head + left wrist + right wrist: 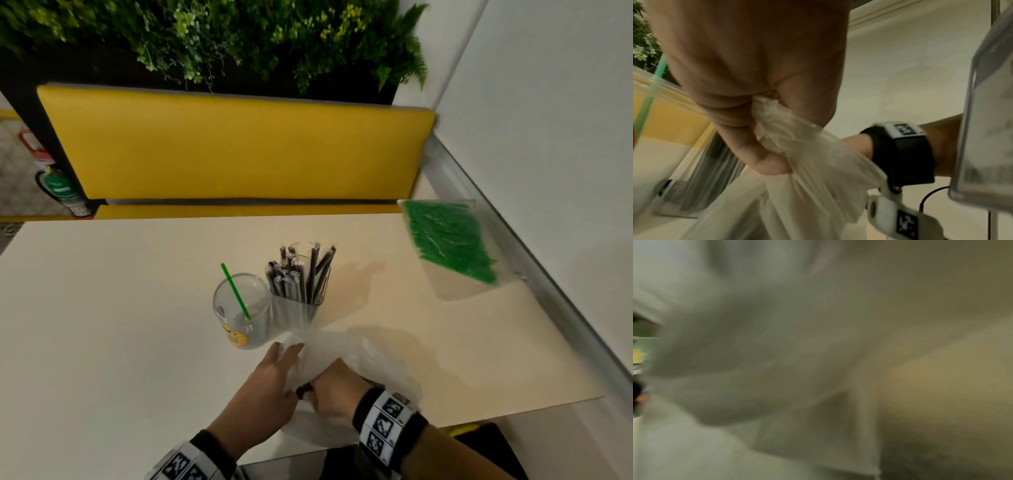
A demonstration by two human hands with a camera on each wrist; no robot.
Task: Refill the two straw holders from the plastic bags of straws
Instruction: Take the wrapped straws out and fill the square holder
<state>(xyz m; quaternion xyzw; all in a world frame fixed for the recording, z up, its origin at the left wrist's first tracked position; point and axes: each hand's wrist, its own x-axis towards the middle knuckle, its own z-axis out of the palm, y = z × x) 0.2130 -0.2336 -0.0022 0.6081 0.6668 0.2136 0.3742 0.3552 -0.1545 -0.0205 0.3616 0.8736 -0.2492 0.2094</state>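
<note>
A clear empty-looking plastic bag (346, 356) lies bunched near the table's front edge. My left hand (274, 380) pinches its crumpled film (797, 146) between thumb and fingers. My right hand (334, 385) grips the same bag just to the right; the blurred bag film (777, 353) fills the right wrist view and hides the fingers. Behind the bag stands a clear square holder (294, 310) packed with wrapped black straws (298, 274). Left of it stands a round clear cup (241, 310) with one green straw (234, 291). A bag of green straws (448, 243) lies at the far right.
The pale table (120, 325) ends at a wall rail on the right (513, 240). A yellow bench back (233, 147) runs behind it, with plants above. A dark bag or seat (486, 445) shows below the front right edge.
</note>
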